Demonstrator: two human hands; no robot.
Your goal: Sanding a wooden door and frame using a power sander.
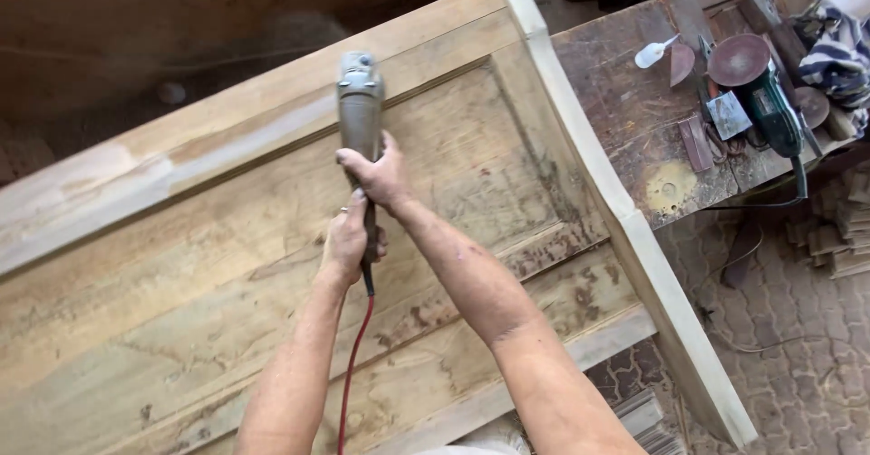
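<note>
Big pale wooden door panel (227,265) lies flat under both hands, fills most of view. Old brown wooden bench (634,120) sits far off to right of hands, with green round-disc power tool (766,92) on top.

Long grey metal grinder (361,120) rests on panel, head pointing away from hands.

Right hand (381,176) wrapped tight round grinder body. Left hand (347,242) just behind it, closed round tail end, where red cord (352,373) comes out.

Best, I think: keep both hands firm, tool flat, push slow and even, keep cord behind.

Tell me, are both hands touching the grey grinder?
Touching. The head view shows the right hand wrapped around the grey grinder body and the left hand gripping its rear handle, just above the red cord.
</note>
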